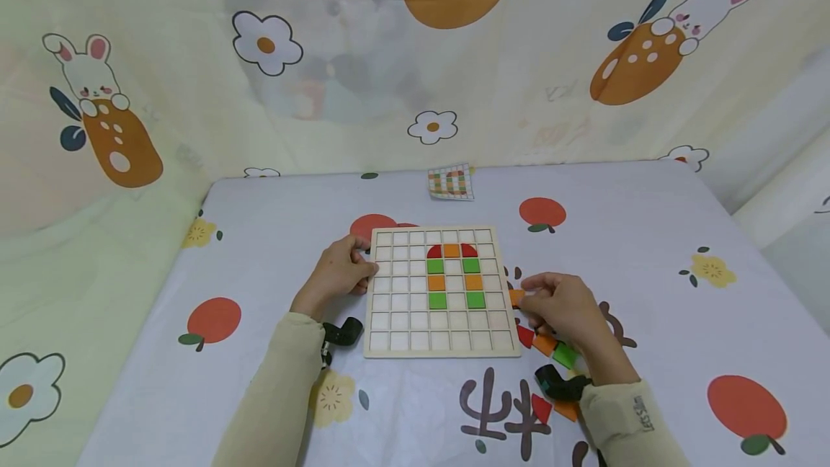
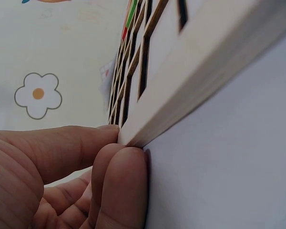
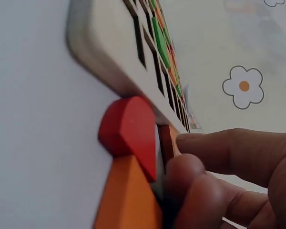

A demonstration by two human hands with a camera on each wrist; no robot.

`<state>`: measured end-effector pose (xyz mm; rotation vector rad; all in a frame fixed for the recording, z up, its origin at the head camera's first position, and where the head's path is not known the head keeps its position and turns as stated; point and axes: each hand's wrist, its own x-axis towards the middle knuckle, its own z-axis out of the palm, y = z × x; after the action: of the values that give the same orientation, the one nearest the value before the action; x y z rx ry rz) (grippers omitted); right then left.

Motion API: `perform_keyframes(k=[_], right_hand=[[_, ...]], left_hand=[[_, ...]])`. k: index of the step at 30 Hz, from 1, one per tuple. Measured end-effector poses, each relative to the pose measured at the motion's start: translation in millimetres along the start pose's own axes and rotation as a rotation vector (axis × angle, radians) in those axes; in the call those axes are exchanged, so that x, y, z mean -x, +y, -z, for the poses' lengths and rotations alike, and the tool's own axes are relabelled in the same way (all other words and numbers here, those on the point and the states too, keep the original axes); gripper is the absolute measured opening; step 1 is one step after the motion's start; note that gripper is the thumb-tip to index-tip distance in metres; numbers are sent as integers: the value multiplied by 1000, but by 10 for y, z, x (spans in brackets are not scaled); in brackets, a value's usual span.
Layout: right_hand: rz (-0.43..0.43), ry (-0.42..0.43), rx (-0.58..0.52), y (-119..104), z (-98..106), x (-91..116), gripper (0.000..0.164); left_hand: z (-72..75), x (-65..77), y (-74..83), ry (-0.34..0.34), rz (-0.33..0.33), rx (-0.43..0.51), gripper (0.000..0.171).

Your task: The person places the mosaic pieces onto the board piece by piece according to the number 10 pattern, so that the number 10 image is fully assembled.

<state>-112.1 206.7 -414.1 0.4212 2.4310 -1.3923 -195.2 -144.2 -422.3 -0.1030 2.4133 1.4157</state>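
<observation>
A wooden grid board lies flat on the table. Red quarter-round pieces, with orange and green square tiles, form an arch in its cells. My left hand grips the board's left edge; the left wrist view shows the thumb and fingertips against the rim. Beside the right edge, my right hand pinches an orange tile, partly hidden by fingers. Close by in the right wrist view are a red curved piece and another orange piece.
Loose pieces trail down the board's right side, among them a green tile and a red piece, partly under the right wrist. A small patterned card lies at the table's back. A printed cloth hangs behind.
</observation>
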Motion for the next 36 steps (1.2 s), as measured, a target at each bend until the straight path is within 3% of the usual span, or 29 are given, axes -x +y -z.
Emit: perform_keyframes(k=[5, 12, 21, 36], right_hand=[[-5, 18, 42, 10, -11, 16, 40], [-19, 29, 14, -11, -16, 46, 31], [-21, 53, 135, -36, 32, 105, 27], [4, 2, -24, -19, 37, 105, 24]], left_hand=[[-14, -11, -12, -1, 0, 1, 38], [-18, -6, -5, -1, -7, -3, 39], [-13, -10, -8, -4, -17, -3, 38], [-1, -15, -16, 1, -21, -21, 39]])
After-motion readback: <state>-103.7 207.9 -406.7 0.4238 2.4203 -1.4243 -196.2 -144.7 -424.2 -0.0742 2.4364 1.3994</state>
